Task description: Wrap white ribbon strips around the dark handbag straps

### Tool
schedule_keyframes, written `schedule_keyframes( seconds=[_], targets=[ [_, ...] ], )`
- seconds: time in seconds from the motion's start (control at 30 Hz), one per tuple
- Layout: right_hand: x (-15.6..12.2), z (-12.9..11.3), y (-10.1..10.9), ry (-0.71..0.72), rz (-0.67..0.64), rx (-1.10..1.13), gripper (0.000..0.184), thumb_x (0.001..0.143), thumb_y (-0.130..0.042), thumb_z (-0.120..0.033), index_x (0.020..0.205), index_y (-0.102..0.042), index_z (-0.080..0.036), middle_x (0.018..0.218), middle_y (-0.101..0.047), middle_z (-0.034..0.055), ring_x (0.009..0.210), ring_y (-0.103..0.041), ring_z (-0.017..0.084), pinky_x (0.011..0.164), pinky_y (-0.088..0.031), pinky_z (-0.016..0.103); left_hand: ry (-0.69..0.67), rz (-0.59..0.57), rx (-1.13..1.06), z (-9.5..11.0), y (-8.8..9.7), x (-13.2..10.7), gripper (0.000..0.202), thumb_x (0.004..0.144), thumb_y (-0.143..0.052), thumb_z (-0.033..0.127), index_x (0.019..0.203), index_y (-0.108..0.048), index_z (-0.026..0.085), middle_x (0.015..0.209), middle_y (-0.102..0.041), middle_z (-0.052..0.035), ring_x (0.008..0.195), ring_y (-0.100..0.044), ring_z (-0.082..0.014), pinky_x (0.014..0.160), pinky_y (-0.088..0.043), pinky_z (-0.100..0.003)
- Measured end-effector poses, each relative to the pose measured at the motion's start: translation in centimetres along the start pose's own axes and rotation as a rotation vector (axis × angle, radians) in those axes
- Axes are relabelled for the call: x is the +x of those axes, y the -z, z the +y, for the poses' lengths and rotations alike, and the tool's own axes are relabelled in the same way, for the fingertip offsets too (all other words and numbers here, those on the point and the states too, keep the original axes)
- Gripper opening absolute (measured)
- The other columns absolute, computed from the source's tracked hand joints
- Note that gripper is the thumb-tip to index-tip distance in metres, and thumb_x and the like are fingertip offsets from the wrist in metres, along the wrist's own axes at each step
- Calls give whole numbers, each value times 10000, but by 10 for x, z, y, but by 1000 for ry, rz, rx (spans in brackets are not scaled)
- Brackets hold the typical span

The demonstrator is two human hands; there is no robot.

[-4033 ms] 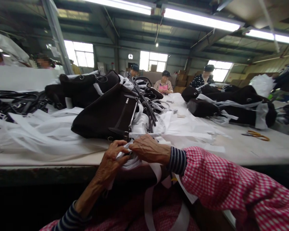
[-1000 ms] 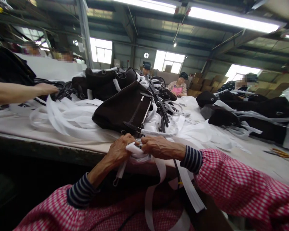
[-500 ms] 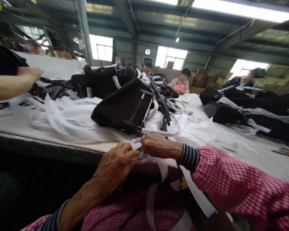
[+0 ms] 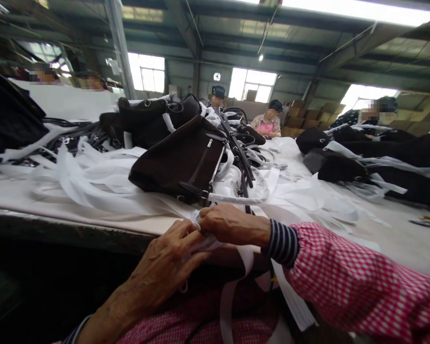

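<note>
We observe both hands meeting at the counter's [image 4: 404, 260] near edge. The right hand [image 4: 231, 223] pinches white wrapping [image 4: 195, 219]; the left hand [image 4: 166, 262] curls against it, thumb spread, and we cannot tell whether it grips. The wrapping lies just in front of a dark brown bag [image 4: 172, 165] on its side. We note loose white strips [image 4: 80, 177] left of the bag.

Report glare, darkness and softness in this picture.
Head view, above: ceiling light and windows glare white. Head view, below: deep shadow under the table. Head view, centre: white material between left hand and right hand looks soft, its details unclear.
</note>
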State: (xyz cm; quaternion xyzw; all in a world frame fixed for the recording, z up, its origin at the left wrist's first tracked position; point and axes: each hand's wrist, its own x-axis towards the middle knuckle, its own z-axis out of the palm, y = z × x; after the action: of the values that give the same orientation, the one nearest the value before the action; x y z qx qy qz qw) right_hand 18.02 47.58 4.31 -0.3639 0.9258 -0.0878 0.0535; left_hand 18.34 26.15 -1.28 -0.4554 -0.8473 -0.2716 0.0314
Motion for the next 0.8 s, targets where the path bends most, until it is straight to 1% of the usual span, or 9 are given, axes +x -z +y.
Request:
schedule_keyframes(
  seconds=[0.07, 0.13, 0.23, 0.33, 0.43, 0.53, 0.67, 0.73, 0.8],
  targets=[
    [0, -1, -2, -2, 24, -20, 173, 955, -535, -50, 988, -686, -129, 954, -652, 55, 774, -505, 135, 661, -301, 293, -7, -3, 2, -1, 0, 1, 190, 1067, -518, 258, 1153, -684, 288, 1197, -615, -22, 1141, -557, -221, 963, -449, -345],
    [1, -1, -2, -12, 22, -49, 171, 968, -535, -59, 964, -691, -129, 940, -643, 52, 747, -495, 130, 635, -282, 294, 29, -9, 10, -3, 0, 2, 227, 1080, -465, 221, 1093, -687, 265, 1135, -615, -27, 1074, -574, -208, 882, -448, -325],
    [5, 0, -1, -22, -43, -142, 196, 990, -525, -85, 910, -699, -124, 964, -645, 65, 682, -459, 120, 580, -229, 305, 75, -37, 31, -6, -1, 4, 205, 1065, -492, 207, 1084, -688, 265, 1064, -601, -22, 974, -580, -192, 797, -428, -311],
    [8, 2, -2, 21, -62, -176, 191, 1008, -535, -131, 904, -694, -115, 962, -646, 70, 684, -446, 128, 577, -218, 313, 69, -38, 42, -9, -2, 3, 218, 1053, -505, 180, 1134, -680, 283, 1113, -607, -13, 1017, -582, -188, 844, -430, -312],
    [8, 6, -5, 62, -26, -156, 153, 1006, -545, -133, 954, -689, -135, 961, -636, 50, 686, -420, 131, 589, -215, 315, 54, -31, 51, -11, -2, 2, 245, 1073, -473, 202, 1191, -662, 304, 1164, -612, -11, 1055, -583, -186, 880, -432, -310],
    [5, 9, -8, 51, 0, -133, 156, 1005, -523, -102, 977, -673, -137, 972, -613, 41, 656, -378, 118, 584, -211, 311, 32, -24, 63, -12, -1, 2, 237, 1078, -472, 216, 1162, -673, 309, 1161, -614, -9, 1060, -576, -193, 872, -426, -314],
    [0, 17, -11, 58, 26, -28, 186, 1007, -507, -65, 899, -651, -110, 928, -577, 33, 676, -408, 100, 620, -271, 284, 20, -28, 80, -11, 2, 3, 200, 1065, -511, 225, 1077, -702, 284, 1138, -627, -3, 1054, -573, -204, 862, -416, -324],
    [-1, 22, -12, 83, 66, 35, 164, 1006, -527, -77, 911, -657, -109, 910, -563, 22, 695, -424, 97, 641, -291, 275, 9, -33, 77, -12, 3, 4, 197, 1055, -528, 211, 1084, -706, 291, 1161, -633, 11, 1076, -574, -204, 889, -416, -325],
    [-1, 25, -11, 93, 74, 69, 135, 989, -553, -75, 916, -663, -105, 894, -554, 14, 697, -430, 94, 642, -295, 271, 3, -34, 66, -13, 4, 5, 211, 1053, -531, 199, 1109, -706, 302, 1182, -638, 24, 1097, -576, -201, 912, -418, -322]
  ],
)
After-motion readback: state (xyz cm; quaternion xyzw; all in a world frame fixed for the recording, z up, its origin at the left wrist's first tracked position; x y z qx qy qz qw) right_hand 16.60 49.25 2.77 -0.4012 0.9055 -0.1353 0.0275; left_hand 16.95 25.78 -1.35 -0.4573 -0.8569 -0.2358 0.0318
